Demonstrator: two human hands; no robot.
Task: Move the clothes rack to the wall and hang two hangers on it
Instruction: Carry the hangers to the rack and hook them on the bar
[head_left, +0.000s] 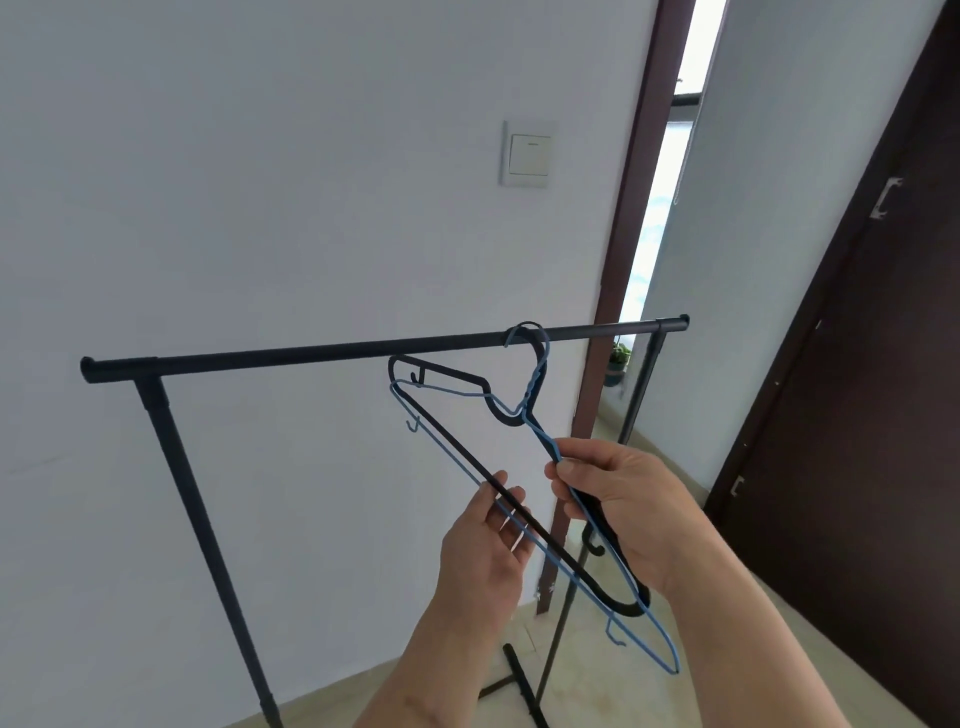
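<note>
Head view: a plain white wall (234, 208) fills the left and centre, with a light switch (527, 154) on it toward one o'clock of the frame's middle. A brown door frame (631, 218) runs down at two o'clock, with a bright gap beside it and a small potted plant (618, 361) low in that gap. A dark door (862, 415) takes up the three o'clock side. Pale floor tiles (587, 670) show at five to six o'clock.

The clothes rack (332, 349), black, stands just in front of the wall; its top bar crosses the frame from nine o'clock to two o'clock, its left post slants down to seven o'clock, and a foot rests on the tiles.

Two hangers hook over the bar, right of its middle, tilted steeply so their bodies run down toward five o'clock. The black hanger (467, 462) is thick; the blue hanger (657, 642), of thin wire, lies against it and reaches lower.

The left hand (480, 551) rises from six o'clock, palm up, fingers loosely spread, with the fingertips touching the hangers' lower bars from beneath. The right hand (623, 509) comes in from four o'clock, thumb and forefinger pinching the blue hanger's upper arm below the neck, the other fingers curled around the black hanger's arm.
</note>
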